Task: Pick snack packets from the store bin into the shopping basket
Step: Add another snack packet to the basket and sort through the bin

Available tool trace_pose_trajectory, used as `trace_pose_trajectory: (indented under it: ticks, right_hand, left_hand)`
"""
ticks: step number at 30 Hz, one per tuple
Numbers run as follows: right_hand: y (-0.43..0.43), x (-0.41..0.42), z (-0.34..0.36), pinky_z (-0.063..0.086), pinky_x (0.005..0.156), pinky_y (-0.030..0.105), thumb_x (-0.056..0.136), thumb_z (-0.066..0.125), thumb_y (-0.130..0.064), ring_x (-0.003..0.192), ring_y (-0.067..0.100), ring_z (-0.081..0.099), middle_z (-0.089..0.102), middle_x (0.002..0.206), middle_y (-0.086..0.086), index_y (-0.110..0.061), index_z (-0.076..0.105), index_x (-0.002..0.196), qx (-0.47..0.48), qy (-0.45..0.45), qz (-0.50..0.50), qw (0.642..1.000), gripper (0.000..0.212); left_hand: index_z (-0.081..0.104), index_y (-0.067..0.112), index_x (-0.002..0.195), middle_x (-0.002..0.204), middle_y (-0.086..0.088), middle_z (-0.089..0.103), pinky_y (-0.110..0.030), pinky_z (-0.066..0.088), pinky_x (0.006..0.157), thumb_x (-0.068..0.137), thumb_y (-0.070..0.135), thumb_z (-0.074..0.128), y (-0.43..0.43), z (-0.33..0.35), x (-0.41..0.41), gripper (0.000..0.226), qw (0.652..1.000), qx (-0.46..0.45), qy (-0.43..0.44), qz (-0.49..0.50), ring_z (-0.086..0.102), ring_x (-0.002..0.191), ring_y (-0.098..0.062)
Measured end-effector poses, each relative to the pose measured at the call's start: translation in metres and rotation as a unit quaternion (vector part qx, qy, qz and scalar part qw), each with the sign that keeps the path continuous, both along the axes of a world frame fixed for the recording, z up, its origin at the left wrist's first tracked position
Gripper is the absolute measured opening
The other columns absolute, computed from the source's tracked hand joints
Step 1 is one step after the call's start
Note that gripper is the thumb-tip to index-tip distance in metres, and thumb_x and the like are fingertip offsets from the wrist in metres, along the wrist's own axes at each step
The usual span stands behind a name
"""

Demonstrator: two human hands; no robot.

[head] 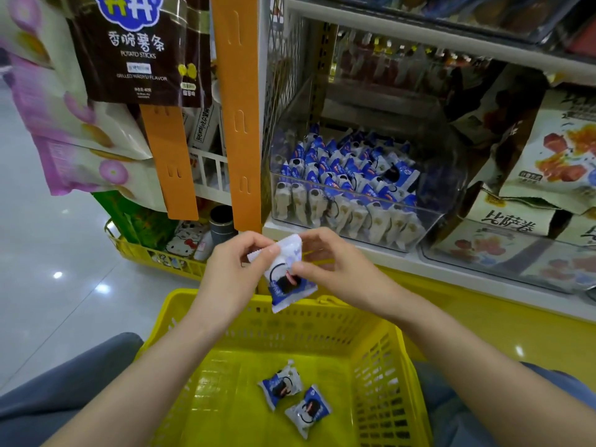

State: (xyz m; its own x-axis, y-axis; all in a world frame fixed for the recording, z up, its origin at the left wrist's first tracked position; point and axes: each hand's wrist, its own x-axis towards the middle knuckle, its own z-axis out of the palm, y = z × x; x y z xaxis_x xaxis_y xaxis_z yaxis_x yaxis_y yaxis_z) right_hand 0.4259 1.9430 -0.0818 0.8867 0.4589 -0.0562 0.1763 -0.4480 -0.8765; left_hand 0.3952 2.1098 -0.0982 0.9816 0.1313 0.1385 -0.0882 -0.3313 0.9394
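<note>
A blue-and-white snack packet (288,279) hangs above the far rim of the yellow shopping basket (380,356). My left hand (237,269) pinches its upper left edge and my right hand (325,261) pinches its right side. Two matching packets (280,386) (309,410) lie on the basket floor. The clear store bin (354,217) on the shelf holds several of the same packets.
Orange hanging strips (240,117) with large snack bags dangle at the left. A second yellow basket (151,256) with goods stands on the floor behind. Boxed and bagged snacks (548,175) fill the shelf to the right. My knees flank the basket.
</note>
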Motion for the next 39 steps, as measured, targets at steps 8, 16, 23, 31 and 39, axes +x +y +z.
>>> trace_pose_trajectory:
  ticks: [8, 16, 23, 31, 39]
  right_hand:
    - [0.004, -0.007, -0.004, 0.049, 0.063, 0.024, 0.087, 0.061, -0.025, 0.072, 0.006, 0.059, 0.062, 0.074, -0.011, -0.027, 0.06, 0.081, 0.012, -0.178, -0.026, 0.984, 0.007]
    - [0.009, -0.007, -0.005, 0.054, 0.081, 0.026, 0.081, 0.066, -0.035, 0.088, 0.005, 0.064, 0.062, 0.102, -0.009, -0.026, 0.049, 0.107, 0.039, 0.04, -0.069, 0.996, 0.032]
    - [0.011, -0.01, -0.01, 0.049, 0.073, 0.02, 0.077, 0.072, -0.031, 0.081, -0.003, 0.059, 0.064, 0.09, -0.012, -0.025, 0.057, 0.095, -0.003, -0.077, -0.131, 0.988, 0.024]
    - [0.018, -0.027, -0.019, 0.04, 0.089, 0.018, 0.082, 0.065, -0.036, 0.102, 0.005, 0.046, 0.048, 0.111, -0.006, -0.02, 0.052, 0.122, -0.08, -0.208, 0.004, 0.975, 0.045]
    - [0.014, -0.02, -0.015, 0.046, 0.086, 0.024, 0.085, 0.061, -0.038, 0.099, 0.006, 0.054, 0.057, 0.111, -0.007, -0.021, 0.054, 0.119, -0.098, -0.198, -0.1, 0.97, 0.039]
  left_hand:
    - [0.065, 0.021, 0.076, 0.074, -0.003, 0.068, -0.038, 0.05, 0.066, 0.09, 0.022, 0.057, -0.008, 0.0, -0.006, 0.015, 0.998, -0.014, 0.054, -0.027, 0.06, 0.068, -0.024]
    - [0.06, 0.014, 0.077, 0.078, -0.02, 0.063, -0.05, 0.049, 0.071, 0.092, 0.017, 0.054, -0.01, 0.002, -0.007, 0.017, 0.995, -0.075, 0.058, -0.008, 0.057, 0.072, -0.026]
    - [0.052, 0.013, 0.103, 0.096, -0.003, 0.059, -0.04, 0.05, 0.083, 0.091, 0.023, 0.057, -0.008, 0.002, -0.007, 0.017, 0.991, -0.077, 0.077, 0.079, 0.058, 0.089, -0.018]
    - [0.054, 0.016, 0.121, 0.107, -0.005, 0.069, -0.028, 0.055, 0.071, 0.095, 0.022, 0.048, -0.015, 0.002, -0.012, 0.027, 0.95, -0.251, 0.185, -0.03, 0.069, 0.09, -0.011]
    - [0.059, 0.023, 0.098, 0.102, -0.009, 0.068, -0.033, 0.058, 0.073, 0.097, 0.014, 0.044, -0.02, 0.007, -0.008, 0.018, 0.944, -0.277, 0.178, -0.034, 0.066, 0.092, -0.019]
